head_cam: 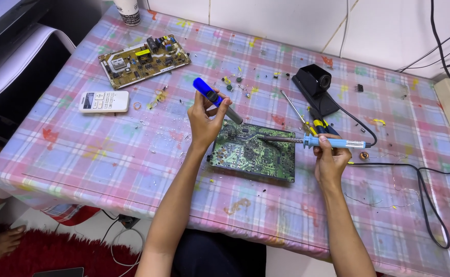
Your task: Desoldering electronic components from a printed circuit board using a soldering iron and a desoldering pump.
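head view: the person's left hand (205, 122) is clenched around a blue-handled desoldering pump with a grey barrel (216, 100), its tip angled down just above a green rectangular circuit board (252, 152) lying on the pink plaid tablecloth (107, 154). the right hand (329, 159) grasps a light blue soldering iron (317, 141), its metal tip touching the board to the left of the grip. a black iron stand (314, 87) sits beyond that hand.

Glossy plastic sheet over checked cloth on the surface (107, 154); blue plastic handle on the metal-tipped soldering iron (307, 140); matt green circuit board (252, 152).
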